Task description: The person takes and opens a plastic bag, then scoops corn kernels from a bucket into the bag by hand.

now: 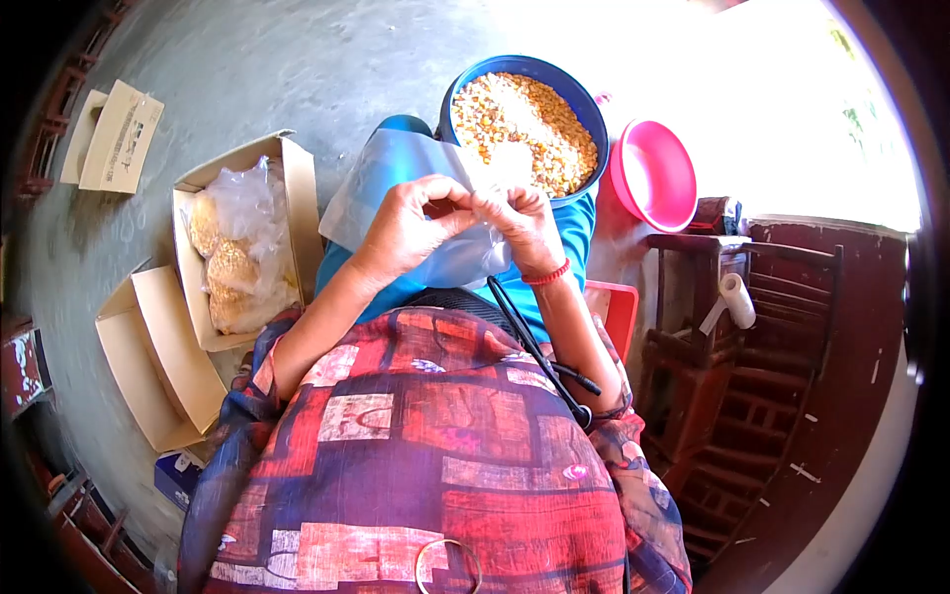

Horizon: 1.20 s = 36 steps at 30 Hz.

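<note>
A clear plastic bag (pixel 381 188) hangs over my lap, its edge pinched between my two hands. The fingers of my left hand (pixel 411 230) are closed on the bag, thumb and forefinger together. Close against it, my right hand (pixel 524 233), with a red band at the wrist, also pinches the bag's edge. The fingertips of both hands nearly touch. Just beyond them stands a blue tub (pixel 453 91) filled with yellow-orange grains or snack pieces (pixel 534 124).
Left of me, a cardboard box (pixel 302 203) holds filled clear bags (pixel 233 267); an open carton (pixel 148 366) lies nearer. Another carton (pixel 124 139) sits farther off. To the right are a pink basin (pixel 658 176), dark wooden furniture (pixel 693 337) and a white roll (pixel 737 300).
</note>
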Tool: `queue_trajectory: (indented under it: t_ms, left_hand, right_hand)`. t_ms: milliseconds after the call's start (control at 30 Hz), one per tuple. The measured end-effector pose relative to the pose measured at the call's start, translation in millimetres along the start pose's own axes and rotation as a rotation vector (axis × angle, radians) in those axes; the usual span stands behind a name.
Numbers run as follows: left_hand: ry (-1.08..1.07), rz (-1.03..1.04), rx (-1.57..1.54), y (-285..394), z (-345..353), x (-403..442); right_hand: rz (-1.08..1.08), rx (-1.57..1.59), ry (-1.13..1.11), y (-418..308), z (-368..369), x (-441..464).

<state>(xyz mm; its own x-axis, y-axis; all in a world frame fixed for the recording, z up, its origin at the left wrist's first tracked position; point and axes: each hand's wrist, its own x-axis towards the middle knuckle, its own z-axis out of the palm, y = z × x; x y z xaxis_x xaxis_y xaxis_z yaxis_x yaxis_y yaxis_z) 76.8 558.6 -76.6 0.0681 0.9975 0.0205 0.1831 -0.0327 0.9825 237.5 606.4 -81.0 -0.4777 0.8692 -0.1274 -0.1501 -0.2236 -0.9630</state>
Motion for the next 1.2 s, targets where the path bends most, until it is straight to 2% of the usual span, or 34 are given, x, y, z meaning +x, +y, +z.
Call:
queue_trajectory:
  t_ms: [67, 200, 400, 467, 600, 633, 667, 767, 800, 867, 933, 1067, 1200]
  left_hand:
    - [0.01, -0.036, -0.214, 2.2, -3.4, 1.4]
    - [-0.102, -0.156, -0.448, 8.5, -8.5, 0.4]
    - [0.031, -0.08, -0.328, 7.0, -10.7, 0.7]
    - [0.064, -0.028, -0.235, 7.3, -19.3, 1.2]
    - [0.146, -0.034, -0.348, 2.8, -39.9, -0.7]
    - [0.191, -0.041, -0.378, 6.4, -44.8, -1.9]
    - [0.211, -0.021, -0.436, 3.6, -51.8, -3.3]
    - [0.258, -0.007, -0.464, -3.5, -74.3, -10.1]
    - [0.285, 0.029, -0.414, -6.2, -79.1, -11.7]
    - [0.192, -0.025, -0.277, -12.4, -90.7, -17.0]
    - [0.037, -0.171, -0.078, -10.9, -96.5, -15.7]
    - [0.175, 0.022, 0.004, 30.2, -74.1, -3.0]
    - [0.151, 0.248, 0.359, 69.0, -36.2, 9.1]
  right_hand:
    - [0.08, -0.006, -0.03, 4.5, -1.0, 0.4]
    - [0.053, -0.033, 0.047, -0.8, 13.8, 0.4]
    - [0.031, 0.016, 0.0, -0.6, 11.7, -2.7]
    - [0.028, 0.084, 0.092, 1.6, 8.3, -2.9]
    - [-0.073, 0.138, 0.202, 6.6, -9.8, -1.3]
    - [-0.088, 0.149, 0.356, -14.4, 7.1, -1.5]
    - [-0.151, -0.072, 0.253, 5.9, -24.9, 2.9]
    - [-0.205, -0.24, 0.387, -15.3, -39.4, 3.4]
    - [-0.251, -0.268, 0.408, -20.1, -45.4, 6.1]
    - [-0.248, -0.274, 0.436, -29.2, -52.4, 8.1]
    - [-0.263, -0.29, 0.397, -35.7, -48.5, 11.4]
    - [-0.193, -0.357, 0.198, -46.7, -16.9, 17.7]
    - [-0.208, -0.18, -0.051, -49.0, 12.5, 20.6]
